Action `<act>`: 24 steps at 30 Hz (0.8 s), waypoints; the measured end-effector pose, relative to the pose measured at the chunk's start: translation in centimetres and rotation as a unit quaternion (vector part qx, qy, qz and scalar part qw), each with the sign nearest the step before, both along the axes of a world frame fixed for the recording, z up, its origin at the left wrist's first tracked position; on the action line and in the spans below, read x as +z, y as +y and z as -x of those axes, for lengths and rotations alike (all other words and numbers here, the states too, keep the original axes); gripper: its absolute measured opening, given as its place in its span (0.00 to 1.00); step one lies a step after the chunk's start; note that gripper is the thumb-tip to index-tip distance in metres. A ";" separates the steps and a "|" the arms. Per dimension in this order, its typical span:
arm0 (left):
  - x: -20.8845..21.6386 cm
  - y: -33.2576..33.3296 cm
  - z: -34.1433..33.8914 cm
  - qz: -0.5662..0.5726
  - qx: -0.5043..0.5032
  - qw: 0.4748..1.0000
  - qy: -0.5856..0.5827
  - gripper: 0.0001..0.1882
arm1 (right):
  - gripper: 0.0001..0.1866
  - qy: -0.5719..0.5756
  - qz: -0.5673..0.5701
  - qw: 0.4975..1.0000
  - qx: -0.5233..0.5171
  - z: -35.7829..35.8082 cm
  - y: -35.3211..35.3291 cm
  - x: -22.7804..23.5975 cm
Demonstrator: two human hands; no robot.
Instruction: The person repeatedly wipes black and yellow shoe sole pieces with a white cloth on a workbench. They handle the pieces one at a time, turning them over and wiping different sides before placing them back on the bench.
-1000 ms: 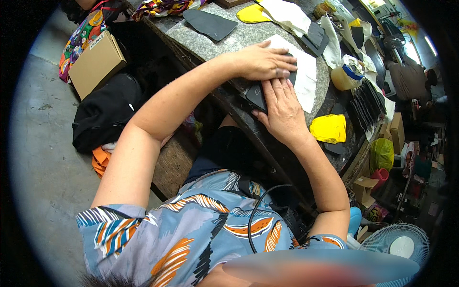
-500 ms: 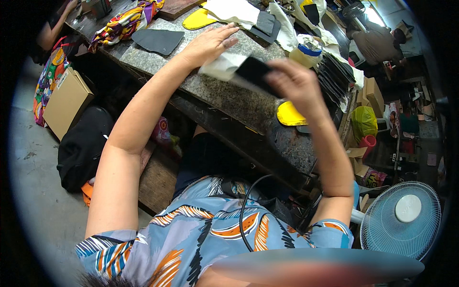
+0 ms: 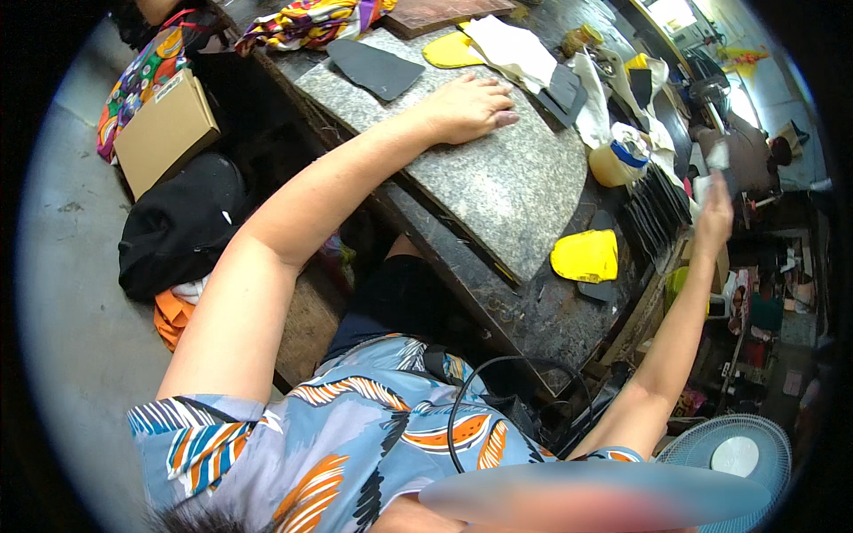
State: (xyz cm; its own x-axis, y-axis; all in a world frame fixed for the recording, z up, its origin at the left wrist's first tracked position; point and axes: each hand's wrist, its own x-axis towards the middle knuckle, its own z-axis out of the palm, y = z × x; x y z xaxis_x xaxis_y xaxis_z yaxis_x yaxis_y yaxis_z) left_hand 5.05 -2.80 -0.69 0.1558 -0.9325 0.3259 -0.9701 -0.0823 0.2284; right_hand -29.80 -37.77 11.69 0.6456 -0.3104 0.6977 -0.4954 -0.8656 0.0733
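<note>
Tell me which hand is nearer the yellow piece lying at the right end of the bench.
Right. The right hand is raised just up and to the right of the yellow piece, holding something pale. The left hand lies flat on the granite slab, farther off to the upper left.

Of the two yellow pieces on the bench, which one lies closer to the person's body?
The bright yellow piece on the dark bench surface beyond the granite slab edge. The other yellow piece lies at the slab's far end, beside a white sheet.

A granite slab (image 3: 506, 191) is sitting on a dark workbench (image 3: 542, 311), carrying a grey cutout (image 3: 375, 69), a yellow cutout (image 3: 450, 51) and pale sheets (image 3: 515, 49); a yellow piece (image 3: 586, 256) and a glue jar (image 3: 616, 163) are lying on the bench beside it.
</note>
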 end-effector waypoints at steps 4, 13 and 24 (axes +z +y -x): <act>0.1 0.1 0.4 0.015 0.007 1.000 -0.010 0.29 | 0.27 0.101 -0.285 0.949 -0.093 0.6 -3.0 -5.4; 0.3 0.2 0.6 0.038 0.012 0.999 0.014 0.30 | 0.18 0.001 -0.227 0.940 0.255 -12.9 12.3 -2.7; -0.2 0.2 0.3 0.243 0.034 0.969 -0.027 0.28 | 0.10 0.052 -0.117 0.987 0.101 -22.5 17.4 -11.5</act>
State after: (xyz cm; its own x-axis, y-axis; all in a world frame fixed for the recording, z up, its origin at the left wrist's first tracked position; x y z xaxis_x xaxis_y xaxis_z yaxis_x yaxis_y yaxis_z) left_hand 4.75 -2.62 -0.90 0.1810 -0.6555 0.7332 -0.9780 -0.0414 0.2044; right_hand -7.31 -20.41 0.23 0.7759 -0.3124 0.5480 -0.3107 -0.9453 -0.0991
